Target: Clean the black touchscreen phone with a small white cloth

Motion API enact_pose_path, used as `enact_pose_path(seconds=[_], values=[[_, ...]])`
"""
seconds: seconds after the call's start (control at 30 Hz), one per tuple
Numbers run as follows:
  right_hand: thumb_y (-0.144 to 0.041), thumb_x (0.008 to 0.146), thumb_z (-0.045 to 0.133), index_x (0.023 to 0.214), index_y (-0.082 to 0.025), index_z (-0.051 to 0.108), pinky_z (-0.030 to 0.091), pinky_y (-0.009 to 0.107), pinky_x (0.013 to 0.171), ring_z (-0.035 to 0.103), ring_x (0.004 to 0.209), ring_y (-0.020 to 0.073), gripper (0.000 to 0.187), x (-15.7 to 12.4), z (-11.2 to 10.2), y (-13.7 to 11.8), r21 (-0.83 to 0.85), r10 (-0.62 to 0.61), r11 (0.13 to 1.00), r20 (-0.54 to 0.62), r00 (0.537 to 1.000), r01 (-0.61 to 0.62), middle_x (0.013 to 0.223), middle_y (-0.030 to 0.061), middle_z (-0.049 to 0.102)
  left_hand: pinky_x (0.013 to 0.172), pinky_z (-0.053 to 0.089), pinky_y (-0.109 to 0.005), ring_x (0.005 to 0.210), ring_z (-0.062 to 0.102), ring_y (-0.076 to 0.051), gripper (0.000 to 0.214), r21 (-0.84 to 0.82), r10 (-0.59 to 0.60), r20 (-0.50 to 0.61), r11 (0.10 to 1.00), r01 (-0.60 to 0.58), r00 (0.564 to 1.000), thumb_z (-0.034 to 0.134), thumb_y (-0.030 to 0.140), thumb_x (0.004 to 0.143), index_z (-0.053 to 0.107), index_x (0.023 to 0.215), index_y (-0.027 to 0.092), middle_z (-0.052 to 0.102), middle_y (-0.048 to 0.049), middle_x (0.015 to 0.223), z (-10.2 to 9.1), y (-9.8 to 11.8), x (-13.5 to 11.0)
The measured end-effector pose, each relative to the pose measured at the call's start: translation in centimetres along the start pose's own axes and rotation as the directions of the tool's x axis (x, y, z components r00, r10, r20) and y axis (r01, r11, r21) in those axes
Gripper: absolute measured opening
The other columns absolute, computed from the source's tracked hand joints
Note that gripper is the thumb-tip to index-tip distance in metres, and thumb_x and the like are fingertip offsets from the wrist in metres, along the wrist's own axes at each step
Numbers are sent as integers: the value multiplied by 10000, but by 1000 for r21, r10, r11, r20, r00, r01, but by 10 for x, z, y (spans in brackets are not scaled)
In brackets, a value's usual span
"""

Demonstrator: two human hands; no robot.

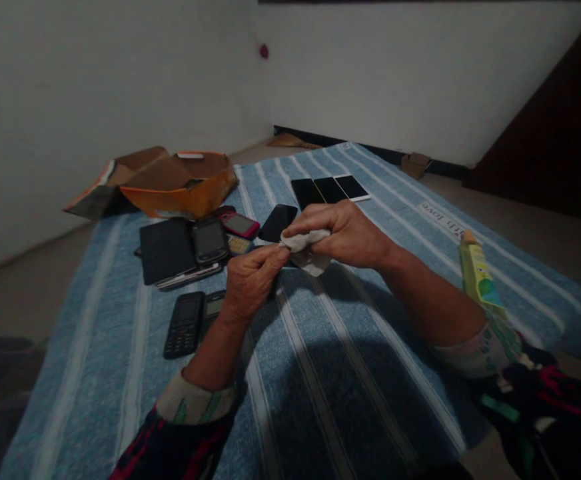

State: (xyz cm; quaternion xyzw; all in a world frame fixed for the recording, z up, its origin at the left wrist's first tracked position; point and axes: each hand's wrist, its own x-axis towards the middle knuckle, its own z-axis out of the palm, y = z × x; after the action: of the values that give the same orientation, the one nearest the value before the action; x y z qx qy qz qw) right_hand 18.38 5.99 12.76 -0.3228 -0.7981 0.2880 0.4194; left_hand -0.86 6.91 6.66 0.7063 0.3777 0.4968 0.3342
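Pinching a crumpled white wipe (313, 248), my right hand (343, 233) has its thumb and fingers closed on it. My left hand (253, 277) is just beside, its thumb and finger pressed together and touching the edge of the wipe. I cannot tell what is between those two tips, because my hands hide it. The wipe is over the middle of the blue striped cloth (135, 320), between its left and right edges. Just past my hands lies a black phone (276, 223). Near the far edge, three flat phones (329, 189) lie side by side in a row. On the left side of the cloth there is a flat black case (165, 250), with a dark phone (209, 240) next to it and a pink phone (240, 225) a bit farther away. Closer to me, a black button phone (184, 325) lies beside another phone (214, 305), which my left hand partly covers. An open orange box (180, 198) sits at the far left corner. By the right edge, close to my right arm, there is a yellow-green bottle (478, 273).
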Motion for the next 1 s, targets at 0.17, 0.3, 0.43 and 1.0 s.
enact_pose_path(seconds=[0.17,0.3,0.43,1.0], values=[[-88,725,610,924,-214,766,505,283,797,635,866,145,282,-5,5,1,37,15,999,-43,999,-13,909,13,704,699,518,-281,728,673,-192,325,0,-60,14,998,60,998,648,490,812,771,839,190,750,-13,788,-3,2,-8],[-99,731,627,932,-228,768,504,293,817,638,878,143,276,-7,8,15,61,23,998,-102,995,-17,915,15,707,663,515,-296,691,652,-194,383,-44,-133,-3,990,133,991,655,532,791,772,858,173,735,-28,749,-5,-9,-15],[-110,708,644,902,-233,773,514,296,772,652,833,147,263,-12,9,44,102,94,991,-133,987,-81,883,17,716,648,513,-309,697,628,-194,406,-150,-230,-2,962,227,973,669,538,778,759,876,154,702,-39,730,-2,-21,-21],[-45,671,576,863,-200,768,496,291,752,655,801,152,312,-28,21,60,37,135,991,-211,968,-130,849,26,695,716,510,-293,769,621,-185,291,-119,-204,126,968,219,971,601,400,844,744,912,156,704,-32,805,26,-28,-23]])
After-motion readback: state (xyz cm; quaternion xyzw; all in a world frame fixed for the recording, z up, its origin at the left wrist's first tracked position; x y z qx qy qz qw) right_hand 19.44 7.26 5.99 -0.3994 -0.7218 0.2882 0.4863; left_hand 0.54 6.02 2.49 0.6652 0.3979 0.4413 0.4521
